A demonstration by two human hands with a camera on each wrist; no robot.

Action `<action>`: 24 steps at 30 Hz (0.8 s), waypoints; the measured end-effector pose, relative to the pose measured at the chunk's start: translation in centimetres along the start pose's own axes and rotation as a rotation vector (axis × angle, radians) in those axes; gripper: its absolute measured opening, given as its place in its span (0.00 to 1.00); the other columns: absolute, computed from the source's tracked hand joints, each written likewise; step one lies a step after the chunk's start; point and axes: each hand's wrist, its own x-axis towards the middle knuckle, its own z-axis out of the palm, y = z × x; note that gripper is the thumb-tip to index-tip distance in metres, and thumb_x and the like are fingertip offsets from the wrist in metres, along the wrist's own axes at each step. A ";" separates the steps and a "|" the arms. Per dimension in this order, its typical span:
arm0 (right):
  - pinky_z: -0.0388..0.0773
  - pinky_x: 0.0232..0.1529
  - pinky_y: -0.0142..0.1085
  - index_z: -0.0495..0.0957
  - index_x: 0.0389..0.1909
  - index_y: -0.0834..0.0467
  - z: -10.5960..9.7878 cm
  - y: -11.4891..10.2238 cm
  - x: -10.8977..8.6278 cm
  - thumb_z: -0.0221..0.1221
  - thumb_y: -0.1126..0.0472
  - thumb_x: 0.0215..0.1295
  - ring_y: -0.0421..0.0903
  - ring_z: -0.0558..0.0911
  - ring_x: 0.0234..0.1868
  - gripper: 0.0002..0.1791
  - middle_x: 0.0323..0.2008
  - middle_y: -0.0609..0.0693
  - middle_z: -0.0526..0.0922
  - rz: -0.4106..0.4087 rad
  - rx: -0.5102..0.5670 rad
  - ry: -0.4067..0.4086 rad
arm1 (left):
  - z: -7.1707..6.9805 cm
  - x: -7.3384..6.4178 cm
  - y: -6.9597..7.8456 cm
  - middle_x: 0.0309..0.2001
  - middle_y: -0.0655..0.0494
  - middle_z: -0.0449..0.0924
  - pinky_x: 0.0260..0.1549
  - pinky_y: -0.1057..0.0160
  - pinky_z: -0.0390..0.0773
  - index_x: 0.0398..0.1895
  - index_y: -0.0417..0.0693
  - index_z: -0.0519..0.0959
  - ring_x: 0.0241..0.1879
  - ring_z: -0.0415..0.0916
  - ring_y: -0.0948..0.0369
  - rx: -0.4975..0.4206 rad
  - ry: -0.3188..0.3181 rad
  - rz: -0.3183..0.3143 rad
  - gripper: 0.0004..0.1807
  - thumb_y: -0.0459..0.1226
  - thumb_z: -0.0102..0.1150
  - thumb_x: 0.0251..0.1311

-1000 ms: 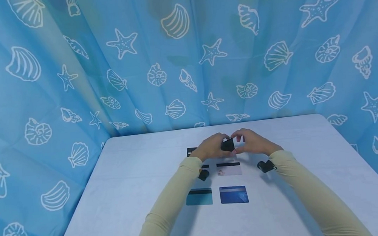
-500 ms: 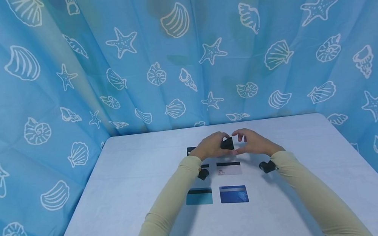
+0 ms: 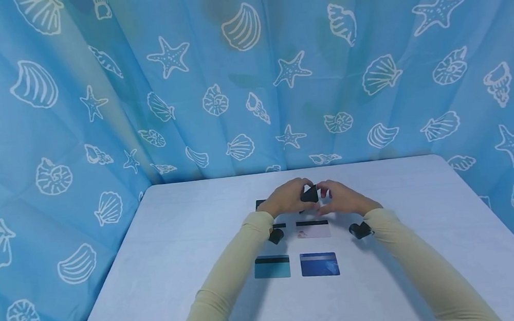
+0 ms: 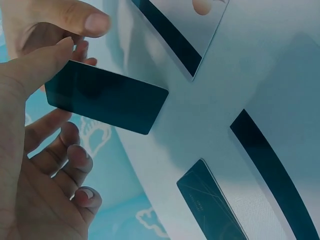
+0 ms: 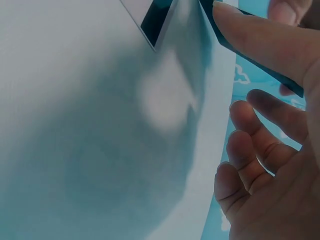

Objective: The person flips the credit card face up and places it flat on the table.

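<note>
Dark card [image 3: 310, 195] at the far side

Head: your left hand [image 3: 288, 199] pinched it, partly hiding a black card [image 3: 259, 203]; your right hand [image 3: 341, 198] curved alongside, its grip unclear. A blue card [image 3: 320, 265] lay nearer.
Left wrist: a striped card [image 4: 172, 42] lay nearby.
Right wrist: the white table [image 5: 65, 70] met a blue curtain [image 5: 254, 76].

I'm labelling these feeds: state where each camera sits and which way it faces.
Head-worn: faces forward and down at table and curtain; left hand, right hand, sleeves show.
On left wrist: faces dark card; both hands show.
On right wrist: faces table, card edge; both hands partly show.
Wrist views share card and hands.
</note>
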 end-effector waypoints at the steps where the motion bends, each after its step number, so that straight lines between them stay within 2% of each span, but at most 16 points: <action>1: 0.73 0.47 0.43 0.72 0.67 0.63 0.1 0.0 0.1 0.78 0.53 0.53 0.53 0.75 0.48 0.42 0.48 0.57 0.78 -0.003 0.003 0.000 | 0.0 0.0 0.0 0.55 0.55 0.81 0.55 0.63 0.80 0.73 0.52 0.71 0.50 0.76 0.62 -0.004 0.001 0.002 0.37 0.56 0.68 0.64; 10: 0.71 0.45 0.42 0.75 0.58 0.62 0.7 0.1 0.3 0.78 0.54 0.52 0.51 0.74 0.45 0.35 0.46 0.56 0.79 -0.039 0.029 0.006 | -0.1 0.0 -0.2 0.55 0.52 0.81 0.52 0.63 0.79 0.72 0.51 0.70 0.49 0.75 0.61 -0.054 -0.003 0.002 0.37 0.56 0.67 0.65; 20: 0.74 0.55 0.48 0.75 0.59 0.62 1.3 -0.4 0.5 0.78 0.55 0.53 0.52 0.77 0.49 0.35 0.47 0.56 0.80 -0.031 0.074 -0.006 | -0.3 -0.2 -0.3 0.53 0.50 0.81 0.47 0.64 0.78 0.72 0.51 0.70 0.47 0.74 0.61 -0.098 -0.005 0.008 0.36 0.55 0.67 0.65; 24: 0.74 0.54 0.47 0.76 0.58 0.63 1.4 -0.4 0.7 0.78 0.56 0.53 0.51 0.77 0.47 0.34 0.45 0.56 0.80 -0.041 0.061 -0.006 | -0.2 -0.2 -0.4 0.53 0.50 0.81 0.47 0.64 0.78 0.72 0.52 0.69 0.47 0.75 0.61 -0.113 -0.004 0.007 0.36 0.54 0.67 0.65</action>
